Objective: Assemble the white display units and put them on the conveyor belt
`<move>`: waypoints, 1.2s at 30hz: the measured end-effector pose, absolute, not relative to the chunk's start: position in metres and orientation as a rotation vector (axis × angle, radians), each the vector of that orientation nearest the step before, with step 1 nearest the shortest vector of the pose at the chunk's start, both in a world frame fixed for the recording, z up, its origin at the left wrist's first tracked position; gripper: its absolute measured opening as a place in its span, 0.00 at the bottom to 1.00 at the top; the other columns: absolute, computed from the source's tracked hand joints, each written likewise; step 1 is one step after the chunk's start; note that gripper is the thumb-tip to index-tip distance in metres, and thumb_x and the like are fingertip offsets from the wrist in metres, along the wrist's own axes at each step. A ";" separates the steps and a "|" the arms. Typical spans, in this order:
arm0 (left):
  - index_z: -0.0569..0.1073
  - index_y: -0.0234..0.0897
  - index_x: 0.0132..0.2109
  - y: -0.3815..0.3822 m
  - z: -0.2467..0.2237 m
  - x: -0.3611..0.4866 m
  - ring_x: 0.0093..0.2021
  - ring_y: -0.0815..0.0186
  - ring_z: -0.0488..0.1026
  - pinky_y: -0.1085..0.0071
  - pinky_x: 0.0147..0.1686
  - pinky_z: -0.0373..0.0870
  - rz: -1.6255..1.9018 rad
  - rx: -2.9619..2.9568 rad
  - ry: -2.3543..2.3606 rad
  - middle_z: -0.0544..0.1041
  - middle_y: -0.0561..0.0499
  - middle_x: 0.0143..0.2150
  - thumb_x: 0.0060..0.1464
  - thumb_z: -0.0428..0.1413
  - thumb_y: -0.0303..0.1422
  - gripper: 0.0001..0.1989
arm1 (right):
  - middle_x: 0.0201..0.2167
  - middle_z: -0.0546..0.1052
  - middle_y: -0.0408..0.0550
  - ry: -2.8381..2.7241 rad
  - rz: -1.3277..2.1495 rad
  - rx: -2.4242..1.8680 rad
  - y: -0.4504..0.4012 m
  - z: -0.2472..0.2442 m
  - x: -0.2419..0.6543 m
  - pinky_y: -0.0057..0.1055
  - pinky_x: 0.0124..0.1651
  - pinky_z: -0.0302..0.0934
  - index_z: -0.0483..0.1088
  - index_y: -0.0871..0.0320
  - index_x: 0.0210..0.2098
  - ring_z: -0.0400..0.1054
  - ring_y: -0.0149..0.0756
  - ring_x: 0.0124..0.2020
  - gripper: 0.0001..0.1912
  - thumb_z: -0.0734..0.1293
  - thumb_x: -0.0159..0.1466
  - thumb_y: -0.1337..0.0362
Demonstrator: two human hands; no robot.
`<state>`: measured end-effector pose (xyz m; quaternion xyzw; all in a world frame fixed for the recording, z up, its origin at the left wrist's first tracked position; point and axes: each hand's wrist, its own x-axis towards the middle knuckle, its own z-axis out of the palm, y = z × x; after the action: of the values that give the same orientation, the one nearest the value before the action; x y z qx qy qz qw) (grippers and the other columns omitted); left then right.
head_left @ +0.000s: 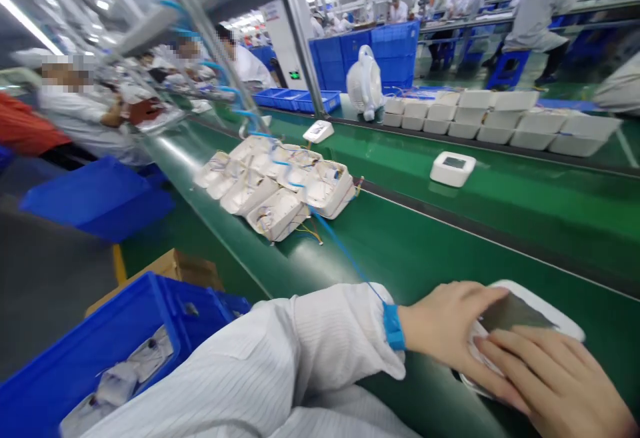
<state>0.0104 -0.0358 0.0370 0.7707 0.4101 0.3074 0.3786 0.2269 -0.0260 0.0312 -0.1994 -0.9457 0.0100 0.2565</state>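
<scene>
Left hand (445, 325); right hand (570, 381); device edge (545, 307) beneath both

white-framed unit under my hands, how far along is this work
Probably done: the smaller-looking white unit farther off, its shell apparently closed. In hand: the white-framed unit, under the left hand and right hand. Seemingly left: open white casings, loose wires showing.
</scene>
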 end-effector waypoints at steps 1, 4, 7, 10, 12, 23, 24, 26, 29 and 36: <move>0.51 0.36 0.70 -0.037 0.037 0.011 0.64 0.46 0.64 0.52 0.63 0.59 0.845 1.985 1.056 0.65 0.35 0.65 0.33 0.69 0.49 0.61 | 0.42 0.79 0.45 -2.571 0.000 -0.562 -0.026 0.039 0.223 0.45 0.45 0.61 0.73 0.45 0.50 0.71 0.45 0.41 0.20 0.63 0.62 0.69; 0.45 0.39 0.71 -0.038 0.036 0.010 0.67 0.46 0.58 0.49 0.66 0.54 0.945 2.069 0.968 0.61 0.37 0.67 0.37 0.67 0.47 0.60 | 0.50 0.76 0.50 -2.470 -0.022 -0.770 -0.018 0.059 0.223 0.55 0.58 0.55 0.70 0.48 0.54 0.68 0.51 0.52 0.21 0.64 0.62 0.68; 0.41 0.38 0.71 -0.036 0.033 0.009 0.69 0.43 0.53 0.45 0.66 0.53 1.074 2.111 0.824 0.53 0.35 0.69 0.37 0.64 0.36 0.58 | 0.61 0.67 0.56 -2.388 0.324 -0.895 -0.009 0.068 0.236 0.54 0.62 0.55 0.59 0.51 0.64 0.61 0.54 0.61 0.34 0.70 0.61 0.55; 0.39 0.39 0.71 -0.037 0.030 0.008 0.69 0.42 0.50 0.44 0.66 0.50 1.170 2.053 0.715 0.49 0.37 0.70 0.39 0.61 0.30 0.56 | 0.61 0.67 0.56 -2.264 0.737 -1.033 -0.005 0.066 0.245 0.44 0.57 0.64 0.54 0.53 0.65 0.66 0.47 0.58 0.34 0.67 0.64 0.51; 0.40 0.40 0.71 -0.039 0.029 0.007 0.69 0.41 0.49 0.43 0.67 0.48 1.176 1.957 0.635 0.48 0.38 0.70 0.41 0.60 0.31 0.54 | 0.52 0.74 0.51 -2.225 0.811 -1.172 -0.005 0.063 0.244 0.39 0.50 0.67 0.63 0.53 0.56 0.71 0.42 0.50 0.19 0.64 0.68 0.56; 0.45 0.42 0.71 -0.045 0.023 0.011 0.64 0.46 0.62 0.47 0.61 0.62 1.150 1.527 0.446 0.53 0.35 0.69 0.56 0.55 0.50 0.43 | 0.34 0.74 0.50 -2.676 -0.041 -1.248 -0.038 0.078 0.205 0.37 0.36 0.49 0.73 0.57 0.31 0.63 0.40 0.36 0.07 0.65 0.64 0.72; 0.44 0.43 0.71 -0.045 0.024 0.012 0.63 0.46 0.62 0.48 0.60 0.63 1.142 1.542 0.451 0.54 0.35 0.69 0.56 0.56 0.49 0.44 | 0.32 0.73 0.49 -2.706 -0.059 -1.265 -0.039 0.077 0.201 0.37 0.35 0.48 0.73 0.57 0.31 0.62 0.40 0.34 0.07 0.66 0.63 0.72; 0.42 0.44 0.71 -0.045 0.026 0.012 0.63 0.48 0.64 0.50 0.58 0.66 1.127 1.577 0.462 0.54 0.35 0.69 0.56 0.56 0.47 0.44 | 0.30 0.72 0.49 -2.729 -0.055 -1.284 -0.040 0.073 0.195 0.37 0.34 0.47 0.73 0.58 0.31 0.61 0.40 0.33 0.07 0.65 0.63 0.73; 0.42 0.44 0.71 -0.045 0.027 0.013 0.61 0.49 0.66 0.51 0.57 0.67 1.149 1.604 0.437 0.54 0.34 0.69 0.56 0.56 0.46 0.44 | 0.29 0.71 0.48 -2.676 -0.053 -1.284 -0.037 0.066 0.193 0.37 0.34 0.47 0.72 0.59 0.32 0.61 0.39 0.32 0.07 0.64 0.63 0.73; 0.49 0.41 0.70 -0.044 0.023 0.012 0.64 0.44 0.61 0.48 0.61 0.63 1.222 1.643 0.418 0.54 0.36 0.67 0.52 0.58 0.50 0.45 | 0.27 0.71 0.45 -2.515 0.107 -1.246 -0.032 0.063 0.200 0.34 0.34 0.49 0.71 0.57 0.31 0.62 0.36 0.30 0.11 0.63 0.69 0.63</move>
<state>0.0115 -0.0438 0.0235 0.6799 0.1729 0.5058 0.5020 0.2005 -0.0324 0.0628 -0.4375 -0.8831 0.0375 0.1654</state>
